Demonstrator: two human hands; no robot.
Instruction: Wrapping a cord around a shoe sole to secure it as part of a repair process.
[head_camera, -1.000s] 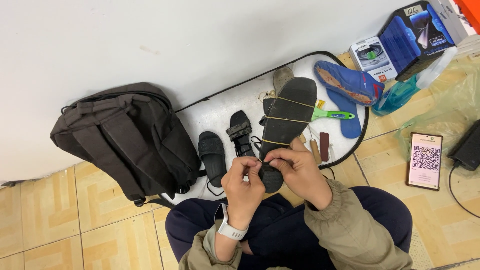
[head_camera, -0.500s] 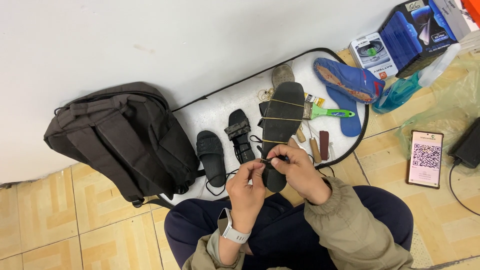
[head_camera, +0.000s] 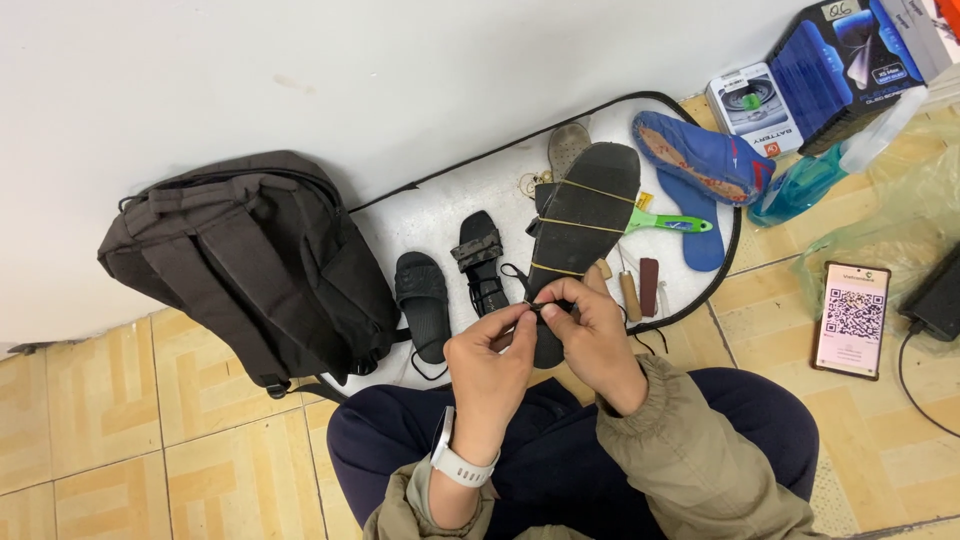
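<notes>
Over the lap, left hand and right hand pinch thread at a black shoe sole, seemingly mid-stitch; several yellow bands already cross it.

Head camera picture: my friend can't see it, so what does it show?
Two hands, left hand and right hand, pinch the near end of a black shoe sole bound with yellow bands. Beyond lie black sandals on a white mat and a dark backpack.

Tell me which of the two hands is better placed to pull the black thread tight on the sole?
Probably the right hand: it lies against the black sole and its fingertips pinch at the thread. The left hand only meets it from the side.
</notes>
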